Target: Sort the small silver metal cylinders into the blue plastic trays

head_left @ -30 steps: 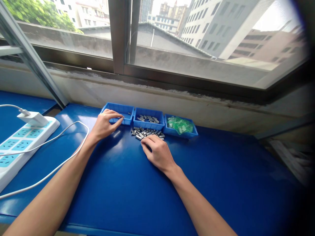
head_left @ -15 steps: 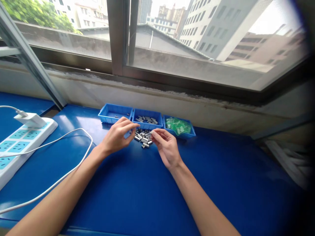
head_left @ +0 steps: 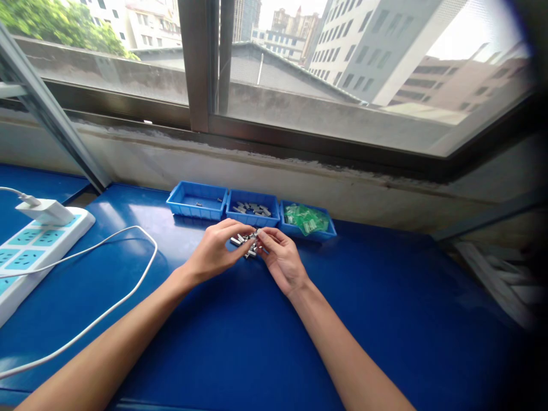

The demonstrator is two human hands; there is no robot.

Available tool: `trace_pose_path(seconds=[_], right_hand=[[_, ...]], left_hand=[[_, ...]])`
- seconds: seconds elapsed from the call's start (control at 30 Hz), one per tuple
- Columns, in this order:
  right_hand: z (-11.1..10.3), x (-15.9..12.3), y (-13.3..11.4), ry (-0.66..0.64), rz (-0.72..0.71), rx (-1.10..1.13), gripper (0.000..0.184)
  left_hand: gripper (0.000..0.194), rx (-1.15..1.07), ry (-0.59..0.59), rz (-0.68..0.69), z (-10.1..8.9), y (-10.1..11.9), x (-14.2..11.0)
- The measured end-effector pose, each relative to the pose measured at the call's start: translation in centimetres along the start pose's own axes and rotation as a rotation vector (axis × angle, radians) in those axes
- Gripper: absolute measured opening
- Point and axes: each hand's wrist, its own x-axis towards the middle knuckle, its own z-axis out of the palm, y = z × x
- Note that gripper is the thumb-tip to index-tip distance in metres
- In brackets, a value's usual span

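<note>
My right hand [head_left: 282, 257] pinches a small silvery metal part [head_left: 256, 234] between thumb and fingers, over the blue table. From the other side, my left hand [head_left: 220, 248] reaches the same part, its thumb and index fingertips closed in around it. The part's exact kind is too small to make out. Just behind and below the fingers lies a loose pile of small silvery and dark metal pieces [head_left: 235, 242], partly covered by both hands.
Three blue bins stand by the wall: the left bin [head_left: 184, 206] with a few small pieces, the middle bin [head_left: 237, 218] with metal pieces, the right bin [head_left: 291, 230] with green pieces in clear bags. A white power strip [head_left: 51, 254] and its cable [head_left: 141, 285] lie left.
My left hand has moved right and slightly down, from apart to meeting my right hand at the small metal part. The view has shifted slightly.
</note>
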Motion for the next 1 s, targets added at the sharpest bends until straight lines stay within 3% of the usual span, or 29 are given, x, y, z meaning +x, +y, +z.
trace_pose_path(seconds=[0.23,0.37,0.47,0.57,0.67,0.77,1.0], right_hand=[[0.2,-0.1,0.4,-0.039,-0.067,-0.177,0.023],[0.1,-0.2,0.1,-0.028,-0.176,-0.398,0.025],[-0.1,-0.4,-0.4,-0.012,-0.318,-0.698,0.022],[-0.4,-0.8,-1.1,-0.068,-0.476,-1.021,0.015],[-0.6,-1.2,-1.4,-0.175,-0.592,-1.279,0.01],[-0.5,-1.5,-1.5,-0.264,-0.619,-1.462,0.009],[-0.4,-2.0,-2.2,-0.368,-0.598,-1.645,0.016]], left_hand=[[0.007,0.016,0.011,-0.008,-0.2,0.0,0.0],[0.01,0.158,0.221,-0.082,-1.3,-0.8,0.5],[0.014,0.309,0.397,-0.206,-3.1,-2.4,0.9],[0.019,0.368,0.476,-0.293,-4.8,-4.4,0.9],[0.021,0.418,0.475,-0.337,-5.8,-5.7,0.6],[0.021,0.447,0.437,-0.342,-6.1,-6.2,0.4],[0.019,0.451,0.405,-0.268,-5.6,-6.1,0.3]])
